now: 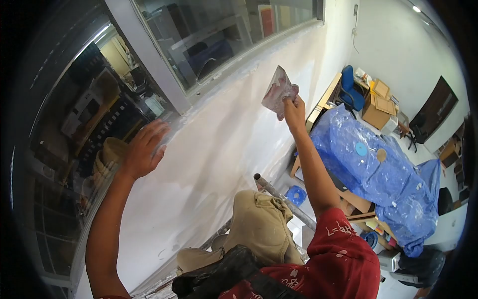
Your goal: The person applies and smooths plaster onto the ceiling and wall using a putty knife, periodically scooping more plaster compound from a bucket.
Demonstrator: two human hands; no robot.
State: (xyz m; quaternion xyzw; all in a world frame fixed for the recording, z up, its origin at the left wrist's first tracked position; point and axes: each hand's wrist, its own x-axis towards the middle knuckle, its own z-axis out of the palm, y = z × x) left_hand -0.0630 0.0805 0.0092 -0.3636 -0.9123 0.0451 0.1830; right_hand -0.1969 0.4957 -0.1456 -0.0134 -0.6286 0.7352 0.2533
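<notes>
My right hand grips a putty knife by its near end, thumb pressed on it. Its broad blade is smeared with pinkish and grey filler and is raised in front of the wall, which has patchy white and beige coats. My left hand holds nothing; its fingers stretch out at the grey window frame, close to the lower corner where frame and wall meet.
My bent knee is beside a metal scaffold pipe. Below right, a paint-spotted blue plastic sheet covers furniture. Beyond are a blue chair and cardboard boxes. Glass panes line the wall's top.
</notes>
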